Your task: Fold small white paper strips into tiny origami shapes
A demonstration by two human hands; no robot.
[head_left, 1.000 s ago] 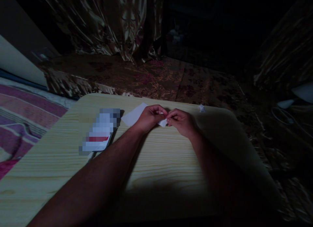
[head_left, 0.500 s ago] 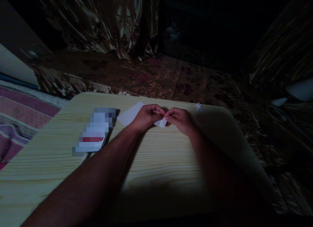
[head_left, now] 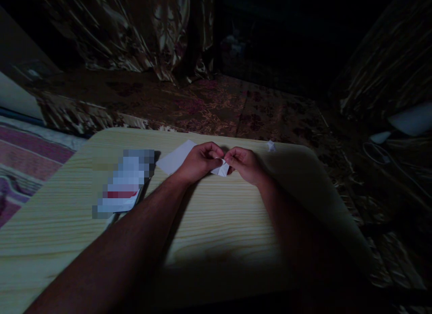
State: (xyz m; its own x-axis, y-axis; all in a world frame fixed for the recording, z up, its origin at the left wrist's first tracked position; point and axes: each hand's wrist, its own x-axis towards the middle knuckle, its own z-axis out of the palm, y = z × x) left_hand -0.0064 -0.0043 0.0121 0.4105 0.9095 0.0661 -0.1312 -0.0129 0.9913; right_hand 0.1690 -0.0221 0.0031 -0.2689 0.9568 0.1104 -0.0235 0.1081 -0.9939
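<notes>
In dim light, a curtain (head_left: pixel 162 34) hangs beyond one wooden table (head_left: pixel 219 215). Near its far edge, left hand (head_left: pixel 201 160) and right hand (head_left: pixel 245 163) seemingly pinch one folded paper (head_left: pixel 221 169); one sheet (head_left: pixel 176 157), one star (head_left: pixel 271 146) lie nearby.

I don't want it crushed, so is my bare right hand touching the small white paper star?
Apart. The head view shows a strip of pale wooden tabletop between your right hand and the star.
</notes>
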